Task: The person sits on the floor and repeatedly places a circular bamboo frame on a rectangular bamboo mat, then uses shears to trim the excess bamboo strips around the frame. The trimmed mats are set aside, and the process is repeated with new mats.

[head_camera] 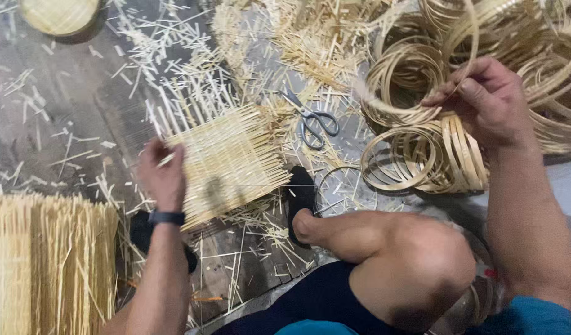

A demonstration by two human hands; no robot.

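Note:
My left hand (163,175) grips the left edge of a square woven mat of bamboo strips (232,162), which lies tilted on the floor with loose strip ends sticking out above it. My right hand (484,99) is raised at the right and pinches a thin bamboo hoop (471,43) drawn out of a heap of bamboo rings (434,155). Grey scissors (311,118) lie on the floor between the mat and the rings.
A stack of woven mats (46,260) sits at the lower left. A round woven basket (59,13) is at the top left. Loose bamboo slivers (310,43) litter the wooden floor. My bent knee (415,260) and sandalled foot (301,198) are below the mat.

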